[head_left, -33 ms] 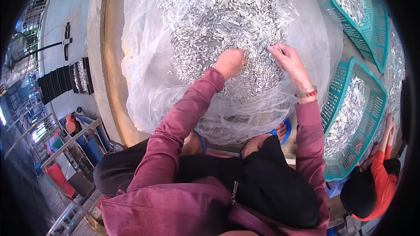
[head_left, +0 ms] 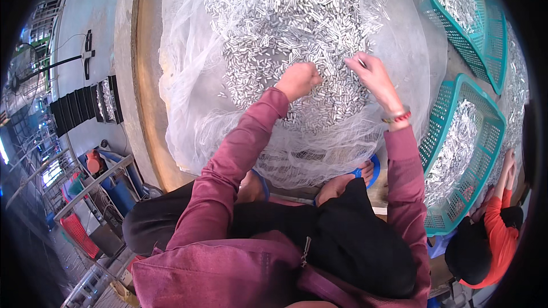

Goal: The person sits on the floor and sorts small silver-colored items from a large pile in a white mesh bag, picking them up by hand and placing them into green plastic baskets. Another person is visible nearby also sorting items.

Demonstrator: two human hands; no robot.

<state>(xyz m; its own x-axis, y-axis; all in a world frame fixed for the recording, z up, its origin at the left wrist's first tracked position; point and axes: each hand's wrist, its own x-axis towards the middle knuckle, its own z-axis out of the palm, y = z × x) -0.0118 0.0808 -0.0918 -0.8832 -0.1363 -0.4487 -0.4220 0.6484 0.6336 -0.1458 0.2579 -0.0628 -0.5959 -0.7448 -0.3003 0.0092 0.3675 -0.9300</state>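
Observation:
A wide heap of small silvery metal cylinders (head_left: 297, 8) lies spread on white netting (head_left: 308, 165) in front of me. My left hand (head_left: 299, 81) is closed just above the middle of the heap, knuckles up; whatever its fingers hold is hidden. To its right, my right hand (head_left: 372, 77) has thumb and forefinger together in a pinch. A small narrow metal piece shows between them, low over the right part of the heap. Around that wrist sits a red and pale bracelet (head_left: 396, 118).
Two green plastic baskets (head_left: 492, 137) with silvery pieces stand on the right. Beyond them a person in an orange top (head_left: 499, 245) bends over more pieces. A wooden edge (head_left: 142, 80) runs along the left. My feet in blue sandals (head_left: 368, 174) are at the netting's near edge.
My right hand has shifted slightly left and away from me, its fingertips closer to the left hand. The left hand has barely moved.

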